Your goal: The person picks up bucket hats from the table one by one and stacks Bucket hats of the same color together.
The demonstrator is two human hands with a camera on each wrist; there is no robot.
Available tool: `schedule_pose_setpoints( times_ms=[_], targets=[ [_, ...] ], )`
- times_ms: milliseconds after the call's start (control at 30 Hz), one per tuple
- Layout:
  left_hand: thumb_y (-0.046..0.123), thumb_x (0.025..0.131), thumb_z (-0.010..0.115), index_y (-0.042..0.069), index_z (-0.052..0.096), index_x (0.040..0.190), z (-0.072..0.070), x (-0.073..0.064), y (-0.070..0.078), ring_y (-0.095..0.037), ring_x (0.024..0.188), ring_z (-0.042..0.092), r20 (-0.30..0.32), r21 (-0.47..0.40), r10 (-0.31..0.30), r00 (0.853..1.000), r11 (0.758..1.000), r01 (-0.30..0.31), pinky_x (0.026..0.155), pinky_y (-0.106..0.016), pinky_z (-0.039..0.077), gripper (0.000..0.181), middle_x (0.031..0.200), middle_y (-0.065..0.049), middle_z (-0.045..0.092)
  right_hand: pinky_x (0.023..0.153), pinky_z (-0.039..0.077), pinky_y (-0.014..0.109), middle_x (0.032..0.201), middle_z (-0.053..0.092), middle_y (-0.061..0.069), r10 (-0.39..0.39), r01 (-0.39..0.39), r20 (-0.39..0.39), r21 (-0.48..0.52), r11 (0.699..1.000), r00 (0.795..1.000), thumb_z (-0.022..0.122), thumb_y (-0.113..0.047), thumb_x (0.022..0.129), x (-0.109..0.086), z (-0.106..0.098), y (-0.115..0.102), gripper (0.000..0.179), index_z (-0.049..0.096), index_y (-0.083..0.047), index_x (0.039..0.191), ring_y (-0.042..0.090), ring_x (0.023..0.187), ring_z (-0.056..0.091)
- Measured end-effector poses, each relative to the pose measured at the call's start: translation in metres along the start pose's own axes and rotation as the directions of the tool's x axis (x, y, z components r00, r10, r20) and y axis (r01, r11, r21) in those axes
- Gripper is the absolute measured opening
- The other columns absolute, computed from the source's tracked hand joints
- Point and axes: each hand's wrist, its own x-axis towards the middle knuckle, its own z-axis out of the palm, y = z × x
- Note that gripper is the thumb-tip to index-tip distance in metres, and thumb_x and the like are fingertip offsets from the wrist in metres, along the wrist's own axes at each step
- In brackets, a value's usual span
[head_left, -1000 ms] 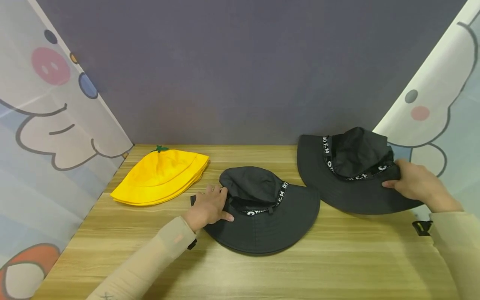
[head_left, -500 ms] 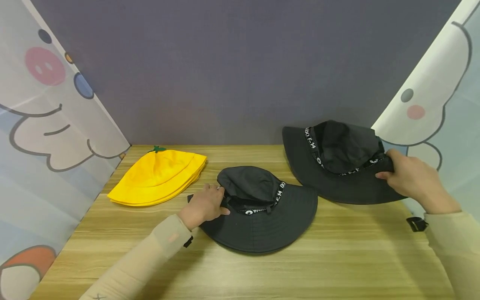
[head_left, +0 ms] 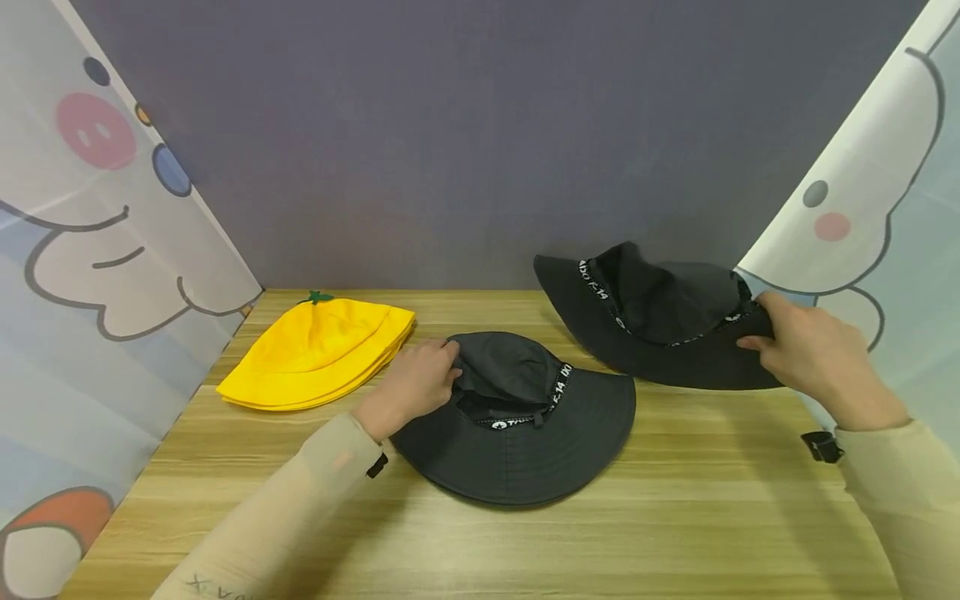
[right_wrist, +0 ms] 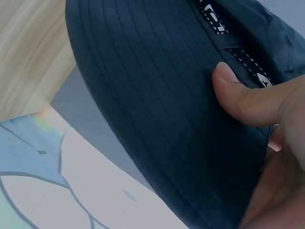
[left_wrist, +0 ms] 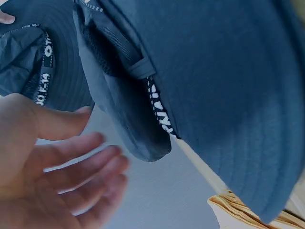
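Two black bucket hats with white-lettered bands are in the head view. My right hand (head_left: 813, 354) pinches the brim of the farther black hat (head_left: 667, 304), thumb on one face of the brim (right_wrist: 157, 109) and fingers behind it. That hat is tilted, its right side held up. The nearer black hat (head_left: 525, 458) lies on the wooden table in the middle. At its left side my left hand (head_left: 416, 383) overlaps the crown's edge. In the left wrist view the left hand's fingers (left_wrist: 90, 167) are loosely extended, holding nothing, beside the hat's crown (left_wrist: 128, 109).
Several stacked yellow hats (head_left: 315, 358), the top one with a green leaf-shaped tip, lie at the table's back left. A grey panel (head_left: 480, 150) stands behind the table (head_left: 600, 542). Cartoon-printed curtains (head_left: 112, 250) flank both sides.
My right hand has moved left and slightly back, raising and tilting the farther black hat. My left hand has let go of the nearer hat's brim and lifted slightly; that hat has stayed in place.
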Motion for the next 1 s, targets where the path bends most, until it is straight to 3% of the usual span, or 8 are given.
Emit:
schedule_pose_setpoints(
  times_ms=[100,267,333,467,533,633,767,1000],
  targets=[
    [0.019,0.098,0.069,0.003,0.066,0.106,-0.003,0.011,0.0,-0.026,0.08,0.059,-0.071,-0.057,0.038,0.997,0.998,-0.042,0.072,-0.039,0.052,0.018,0.091,-0.009,0.06,0.044,0.039,0.052,0.066,0.058,0.004,-0.021,0.021,-0.028,0.001,1.0,0.999,0.078,-0.026,0.09,0.0,-0.002,-0.004,0.036,0.05,-0.005,0.098,0.037,0.062,0.061],
    [0.029,0.099,0.069,0.0,0.058,0.132,-0.007,0.026,0.004,-0.034,0.113,0.056,-0.166,-0.107,0.048,0.985,0.992,-0.067,0.098,-0.045,0.047,0.046,0.125,-0.016,0.058,0.043,0.039,0.053,0.066,0.058,0.004,-0.061,0.061,-0.1,-0.004,0.998,0.993,0.081,-0.022,0.087,-0.002,-0.006,-0.017,0.035,0.052,-0.007,0.099,0.039,0.062,0.062],
    [0.033,0.097,0.071,-0.001,0.054,0.138,-0.009,0.032,0.006,-0.036,0.123,0.051,-0.236,-0.089,0.066,0.969,0.992,-0.089,0.106,-0.046,0.042,0.056,0.134,-0.018,0.054,0.043,0.039,0.052,0.066,0.057,0.003,-0.078,0.078,-0.126,-0.005,0.997,0.989,0.082,-0.02,0.086,-0.004,-0.008,-0.024,0.035,0.052,-0.007,0.098,0.035,0.06,0.061],
    [0.038,0.092,0.077,-0.002,0.05,0.143,-0.017,0.041,0.014,-0.036,0.133,0.045,-0.369,-0.035,0.124,0.921,0.988,-0.147,0.114,-0.046,0.034,0.069,0.141,-0.02,0.051,0.042,0.036,0.049,0.064,0.054,0.0,-0.138,0.137,-0.201,-0.02,0.99,0.97,0.086,-0.018,0.081,-0.01,-0.012,-0.039,0.037,0.052,-0.009,0.093,0.028,0.055,0.057],
    [0.038,0.09,0.079,-0.001,0.051,0.142,-0.022,0.043,0.019,-0.036,0.132,0.047,-0.407,-0.016,0.153,0.901,0.985,-0.174,0.114,-0.046,0.035,0.071,0.14,-0.019,0.052,0.041,0.035,0.047,0.063,0.053,-0.001,-0.181,0.179,-0.247,-0.032,0.983,0.952,0.088,-0.015,0.077,-0.011,-0.012,-0.046,0.038,0.053,-0.009,0.09,0.023,0.053,0.054],
    [0.033,0.091,0.079,0.0,0.056,0.137,-0.029,0.043,0.025,-0.034,0.123,0.055,-0.427,-0.008,0.18,0.886,0.979,-0.202,0.108,-0.046,0.042,0.061,0.131,-0.016,0.06,0.041,0.037,0.046,0.064,0.055,-0.001,-0.248,0.244,-0.296,-0.052,0.968,0.922,0.089,-0.013,0.073,-0.011,-0.011,-0.056,0.039,0.054,-0.01,0.091,0.02,0.052,0.051],
    [0.025,0.094,0.075,0.002,0.062,0.125,-0.035,0.039,0.026,-0.031,0.108,0.065,-0.416,-0.016,0.184,0.89,0.978,-0.21,0.095,-0.046,0.049,0.04,0.116,-0.012,0.069,0.043,0.039,0.047,0.067,0.057,-0.001,-0.289,0.29,-0.315,-0.046,0.956,0.904,0.09,-0.013,0.071,-0.012,-0.013,-0.063,0.042,0.056,-0.011,0.095,0.019,0.054,0.052],
    [0.022,0.094,0.075,0.005,0.063,0.11,-0.051,0.03,0.018,-0.027,0.09,0.067,-0.38,-0.063,0.208,0.901,0.966,-0.25,0.08,-0.045,0.049,0.026,0.098,-0.006,0.07,0.047,0.04,0.045,0.071,0.062,0.001,-0.283,0.301,-0.292,0.016,0.954,0.914,0.091,-0.015,0.072,-0.009,-0.016,-0.071,0.041,0.064,-0.009,0.102,0.019,0.056,0.054]
  ],
)
